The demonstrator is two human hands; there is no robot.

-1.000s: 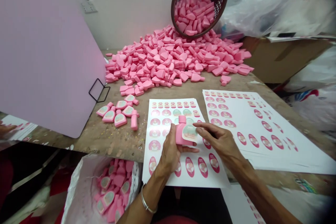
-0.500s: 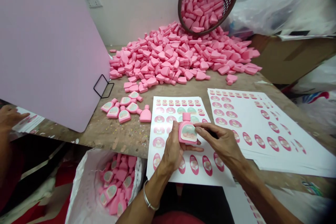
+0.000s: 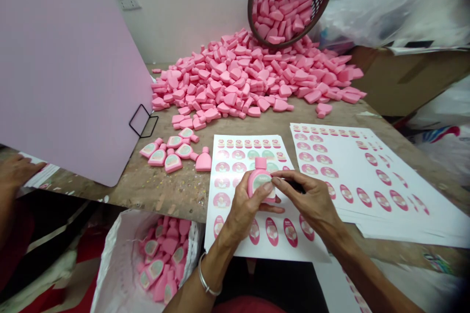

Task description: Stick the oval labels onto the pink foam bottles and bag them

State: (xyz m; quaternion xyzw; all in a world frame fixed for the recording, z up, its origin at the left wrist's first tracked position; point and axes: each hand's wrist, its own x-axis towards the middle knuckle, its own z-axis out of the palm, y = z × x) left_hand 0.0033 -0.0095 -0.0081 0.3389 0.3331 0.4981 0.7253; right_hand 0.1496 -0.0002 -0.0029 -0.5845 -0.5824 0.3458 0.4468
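Left hand [image 3: 244,210] cradling pink plastic bottle [image 3: 260,163], thumb pressed across label [image 3: 261,183] on bottle's face; right hand [image 3: 312,200] pinching in from side, fingertips on bottle's edge. Hands together, clamped on bottle, held over label sheet [image 3: 235,249]. Steady grip, flat thumb, even pressure suit this step. Labelled bottles [image 3: 172,162] on counter [image 3: 147,190] left of sheet; more in white sack [image 3: 106,264] below it.

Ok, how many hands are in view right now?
3. The person's left hand holds a pink bottle over the label sheet; their right hand touches it; a co-worker's hand is at far left.
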